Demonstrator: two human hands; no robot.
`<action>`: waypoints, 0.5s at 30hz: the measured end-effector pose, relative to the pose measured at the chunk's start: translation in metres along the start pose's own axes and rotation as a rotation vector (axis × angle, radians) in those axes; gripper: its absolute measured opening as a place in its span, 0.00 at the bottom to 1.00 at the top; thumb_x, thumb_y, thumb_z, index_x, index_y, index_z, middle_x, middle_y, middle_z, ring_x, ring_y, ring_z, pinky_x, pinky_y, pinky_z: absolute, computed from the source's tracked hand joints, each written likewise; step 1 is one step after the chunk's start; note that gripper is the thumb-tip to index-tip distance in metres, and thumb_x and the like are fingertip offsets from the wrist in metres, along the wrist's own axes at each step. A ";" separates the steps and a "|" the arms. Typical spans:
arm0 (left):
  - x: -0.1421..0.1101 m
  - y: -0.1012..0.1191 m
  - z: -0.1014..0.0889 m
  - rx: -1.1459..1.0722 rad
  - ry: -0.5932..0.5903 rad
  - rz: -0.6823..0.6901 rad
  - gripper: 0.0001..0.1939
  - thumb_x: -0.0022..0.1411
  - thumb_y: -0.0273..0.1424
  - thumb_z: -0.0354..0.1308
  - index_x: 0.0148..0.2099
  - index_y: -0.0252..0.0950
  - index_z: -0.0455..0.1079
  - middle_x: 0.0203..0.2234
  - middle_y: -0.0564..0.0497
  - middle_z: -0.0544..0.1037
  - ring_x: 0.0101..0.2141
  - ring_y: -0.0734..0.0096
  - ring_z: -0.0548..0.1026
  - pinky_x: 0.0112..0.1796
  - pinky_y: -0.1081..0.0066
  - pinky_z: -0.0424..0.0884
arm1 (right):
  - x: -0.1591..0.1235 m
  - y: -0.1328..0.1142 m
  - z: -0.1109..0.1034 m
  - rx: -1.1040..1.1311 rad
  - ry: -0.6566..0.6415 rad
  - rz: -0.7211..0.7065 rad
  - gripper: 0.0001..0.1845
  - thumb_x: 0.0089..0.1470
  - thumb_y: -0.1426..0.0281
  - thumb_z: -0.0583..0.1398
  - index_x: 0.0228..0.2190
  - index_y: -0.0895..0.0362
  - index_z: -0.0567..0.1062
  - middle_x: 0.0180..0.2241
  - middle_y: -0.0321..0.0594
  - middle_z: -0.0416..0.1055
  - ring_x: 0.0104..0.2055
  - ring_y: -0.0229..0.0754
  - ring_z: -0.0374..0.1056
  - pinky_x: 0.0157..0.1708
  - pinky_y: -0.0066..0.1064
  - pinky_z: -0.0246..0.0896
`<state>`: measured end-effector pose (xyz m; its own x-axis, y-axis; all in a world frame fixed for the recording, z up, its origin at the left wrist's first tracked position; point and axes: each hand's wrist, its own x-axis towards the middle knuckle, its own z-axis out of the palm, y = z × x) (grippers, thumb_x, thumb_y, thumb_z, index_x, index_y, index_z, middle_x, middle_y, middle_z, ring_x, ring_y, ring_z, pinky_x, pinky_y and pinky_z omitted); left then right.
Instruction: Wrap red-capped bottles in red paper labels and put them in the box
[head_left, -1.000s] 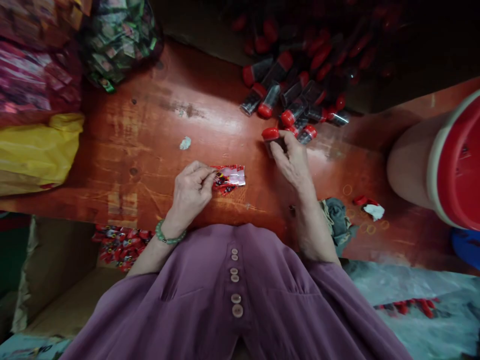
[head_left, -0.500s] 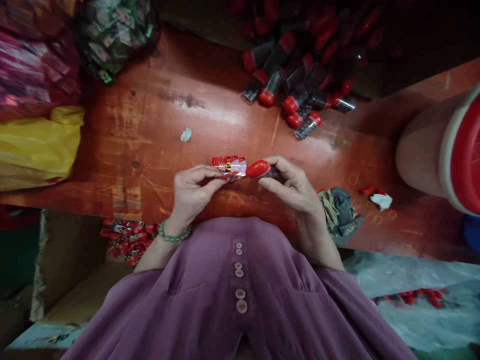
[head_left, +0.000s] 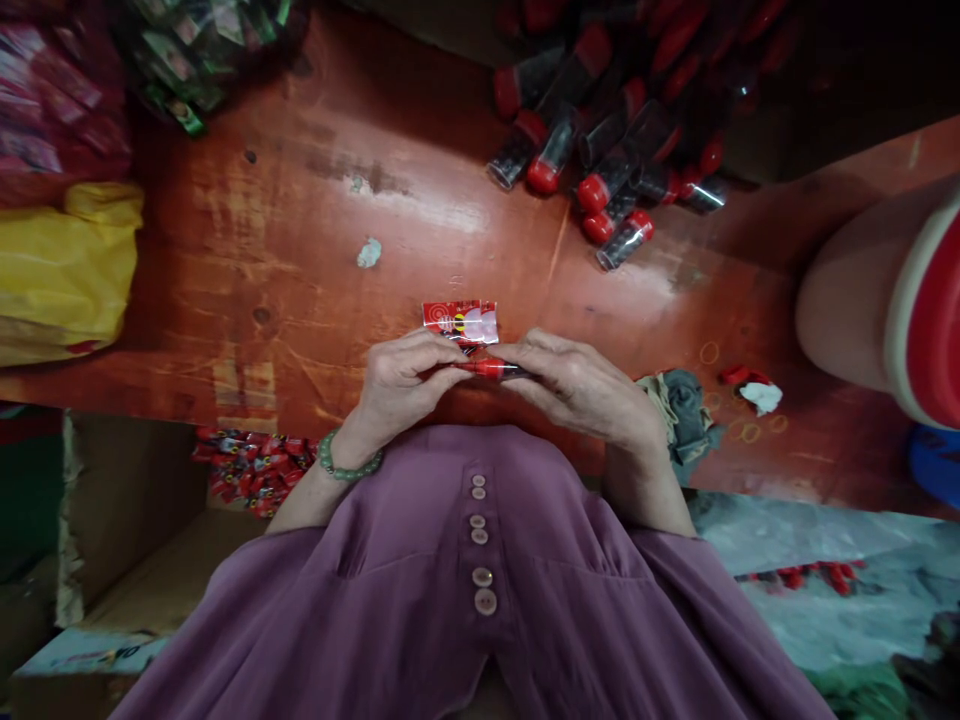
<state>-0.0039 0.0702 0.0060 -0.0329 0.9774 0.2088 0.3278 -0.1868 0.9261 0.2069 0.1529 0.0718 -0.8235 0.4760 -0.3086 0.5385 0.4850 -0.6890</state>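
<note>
Red-capped clear plastic tube with dark contents (head_left: 496, 369) lies nearly level between the two hands, just above the near middle of a worn, glossy red-orange wooden table (head_left: 300, 270). The bare right hand (head_left: 585, 385) is clamped on its dark end from the right; the bare left hand (head_left: 405, 375), above a bracelet of round green beads (head_left: 349, 465), has thumb and fingertips drawn in at the red end, though what exactly they pinch is too small to tell. Just beyond the fingers lie glossy red-and-pink printed wrappers (head_left: 460, 320). Scuffs, pale scratches and dark knots mark the wood, and a small whitish scrap (head_left: 369, 252) sits left of centre. At the far right, a heap of red-capped tubes (head_left: 556, 150) spills out of deep shadow. Along the left side slump a yellow plastic bag (head_left: 67, 270), a pinkish-red bag of packets (head_left: 56, 110) and, farther off, a dark see-through bag of green packets (head_left: 202, 50). On the right stands a pale round bucket with a red lid (head_left: 844, 290); near it are thin yellow rubber bands (head_left: 744, 432), a crumpled white scrap (head_left: 762, 398) and a bunched grey-green cloth (head_left: 681, 415). Below the near edge, a brown cardboard box (head_left: 135, 500) at left holds shiny red packets (head_left: 255, 470), and cloudy plastic sheeting (head_left: 795, 535) spreads at right.
</note>
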 end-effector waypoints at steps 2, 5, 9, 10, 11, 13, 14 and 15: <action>-0.001 -0.003 0.001 -0.029 -0.029 -0.051 0.03 0.58 0.31 0.67 0.33 0.37 0.79 0.28 0.50 0.83 0.30 0.73 0.80 0.36 0.72 0.77 | 0.002 0.002 -0.001 0.016 -0.030 -0.014 0.19 0.65 0.67 0.55 0.56 0.54 0.72 0.40 0.44 0.73 0.40 0.43 0.69 0.42 0.34 0.65; -0.002 -0.005 0.001 -0.113 -0.062 -0.130 0.05 0.57 0.33 0.68 0.32 0.36 0.79 0.27 0.50 0.83 0.29 0.73 0.80 0.34 0.73 0.77 | 0.007 0.008 -0.003 0.096 -0.060 -0.087 0.20 0.64 0.70 0.56 0.57 0.54 0.71 0.41 0.44 0.74 0.40 0.42 0.70 0.43 0.33 0.66; -0.002 -0.005 0.003 -0.203 -0.099 -0.223 0.06 0.56 0.33 0.68 0.31 0.36 0.79 0.26 0.50 0.83 0.27 0.74 0.79 0.32 0.75 0.75 | 0.012 0.015 -0.006 0.180 -0.126 -0.146 0.22 0.62 0.73 0.56 0.57 0.54 0.71 0.44 0.43 0.76 0.41 0.41 0.71 0.43 0.33 0.66; -0.002 -0.005 0.003 -0.217 -0.112 -0.248 0.07 0.56 0.34 0.68 0.30 0.36 0.79 0.26 0.50 0.83 0.26 0.74 0.79 0.31 0.75 0.75 | 0.014 0.016 -0.007 0.198 -0.146 -0.152 0.23 0.62 0.73 0.56 0.57 0.54 0.71 0.44 0.43 0.76 0.42 0.41 0.72 0.43 0.33 0.66; -0.002 -0.005 0.004 -0.227 -0.124 -0.272 0.07 0.56 0.34 0.68 0.30 0.36 0.79 0.25 0.51 0.83 0.26 0.74 0.79 0.31 0.75 0.75 | 0.015 0.016 -0.007 0.212 -0.165 -0.157 0.22 0.61 0.74 0.56 0.57 0.54 0.71 0.45 0.43 0.76 0.42 0.41 0.72 0.44 0.33 0.66; -0.003 -0.005 0.004 -0.244 -0.147 -0.316 0.07 0.56 0.35 0.68 0.30 0.37 0.80 0.25 0.51 0.83 0.26 0.73 0.79 0.31 0.74 0.75 | 0.018 0.016 -0.008 0.221 -0.189 -0.154 0.21 0.61 0.74 0.56 0.55 0.54 0.72 0.46 0.43 0.77 0.43 0.42 0.73 0.44 0.34 0.66; -0.003 -0.006 0.003 -0.258 -0.161 -0.332 0.08 0.56 0.36 0.68 0.31 0.37 0.80 0.26 0.50 0.83 0.27 0.72 0.79 0.31 0.74 0.75 | 0.019 0.015 -0.008 0.215 -0.197 -0.147 0.21 0.61 0.74 0.56 0.54 0.54 0.72 0.47 0.43 0.77 0.44 0.42 0.73 0.44 0.34 0.66; -0.003 -0.006 0.003 -0.275 -0.178 -0.344 0.08 0.56 0.36 0.68 0.32 0.37 0.80 0.27 0.50 0.83 0.27 0.72 0.79 0.32 0.74 0.76 | 0.020 0.015 -0.008 0.206 -0.201 -0.140 0.20 0.60 0.74 0.56 0.54 0.55 0.72 0.47 0.43 0.77 0.45 0.42 0.73 0.45 0.34 0.66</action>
<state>-0.0032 0.0687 -0.0009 0.0747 0.9844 -0.1594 0.0629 0.1549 0.9859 0.1996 0.1757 0.0605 -0.9167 0.2506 -0.3111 0.3873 0.3667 -0.8459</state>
